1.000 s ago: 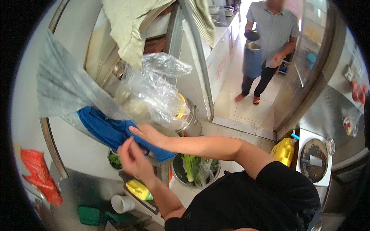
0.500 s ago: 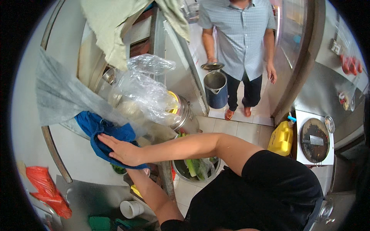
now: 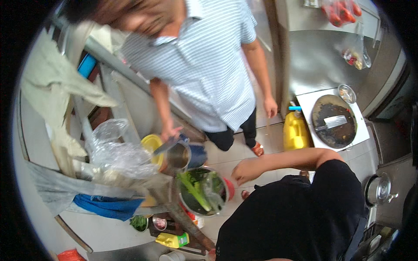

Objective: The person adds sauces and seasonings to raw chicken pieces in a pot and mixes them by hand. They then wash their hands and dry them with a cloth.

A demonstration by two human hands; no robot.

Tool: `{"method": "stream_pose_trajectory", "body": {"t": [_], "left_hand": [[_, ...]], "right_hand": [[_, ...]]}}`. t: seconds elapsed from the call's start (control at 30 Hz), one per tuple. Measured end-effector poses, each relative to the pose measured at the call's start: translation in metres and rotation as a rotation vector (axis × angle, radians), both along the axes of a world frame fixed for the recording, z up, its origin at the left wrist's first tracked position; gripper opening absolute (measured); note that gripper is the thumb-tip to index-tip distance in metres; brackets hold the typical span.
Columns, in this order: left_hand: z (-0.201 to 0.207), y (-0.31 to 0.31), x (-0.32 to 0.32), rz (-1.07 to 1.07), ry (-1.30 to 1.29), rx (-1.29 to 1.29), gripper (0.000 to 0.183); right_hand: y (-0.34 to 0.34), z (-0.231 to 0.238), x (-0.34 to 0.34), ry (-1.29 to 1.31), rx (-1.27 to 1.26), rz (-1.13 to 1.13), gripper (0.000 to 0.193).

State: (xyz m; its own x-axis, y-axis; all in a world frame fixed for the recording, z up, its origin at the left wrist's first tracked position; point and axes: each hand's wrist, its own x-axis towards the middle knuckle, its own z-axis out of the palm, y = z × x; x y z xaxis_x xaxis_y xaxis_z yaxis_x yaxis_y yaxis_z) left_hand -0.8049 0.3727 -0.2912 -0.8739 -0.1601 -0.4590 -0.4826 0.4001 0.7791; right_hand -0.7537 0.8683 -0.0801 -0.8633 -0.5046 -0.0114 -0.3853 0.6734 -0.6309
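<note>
My right hand (image 3: 246,171) is held in the air in front of my black shirt, its fingers loosely curled and nothing visible in them. Nearest to it is a metal basin (image 3: 182,203) holding green leafy vegetables (image 3: 196,189) and clear plastic. Just beyond the basin, the other person's hand (image 3: 170,132) is at a dark blue jug (image 3: 198,156), tilted so its mouth shows. A blue cloth (image 3: 106,206) lies over the rail at the left, apart from my hands. My left hand does not show.
The other person (image 3: 196,65) stands close ahead. At the right are a yellow jerrycan (image 3: 296,132) and a round chopping board (image 3: 324,130) with a cleaver (image 3: 335,122). Clear plastic bags (image 3: 117,150) sit at the left. Below are a yellow bottle (image 3: 172,240) and a lidded pot (image 3: 379,189).
My hands have left the blue cloth, which stays on the rail. My view has swung right. The other person has come nearer, bringing the jug beside the basin and tilting it.
</note>
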Motion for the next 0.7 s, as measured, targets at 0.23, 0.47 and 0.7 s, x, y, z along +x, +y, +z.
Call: {"method": "stream_pose_trajectory", "body": {"t": [0.23, 0.47, 0.7], "left_hand": [[-0.047, 0.203, 0.141, -1.419, 0.444, -0.649, 0.034], [0.081, 0.459, 0.199, -1.464, 0.359, -0.137, 0.028], [0.151, 0.592, 0.237, -1.865, 0.616, -0.17, 0.031]], "right_hand": [[0.196, 0.024, 0.238, 0.57, 0.259, -0.813, 0.05], [0.238, 0.062, 0.364, 0.746, 0.244, -0.95, 0.062], [0.258, 0.054, 0.418, 0.763, 0.439, -1.048, 0.049]]}}
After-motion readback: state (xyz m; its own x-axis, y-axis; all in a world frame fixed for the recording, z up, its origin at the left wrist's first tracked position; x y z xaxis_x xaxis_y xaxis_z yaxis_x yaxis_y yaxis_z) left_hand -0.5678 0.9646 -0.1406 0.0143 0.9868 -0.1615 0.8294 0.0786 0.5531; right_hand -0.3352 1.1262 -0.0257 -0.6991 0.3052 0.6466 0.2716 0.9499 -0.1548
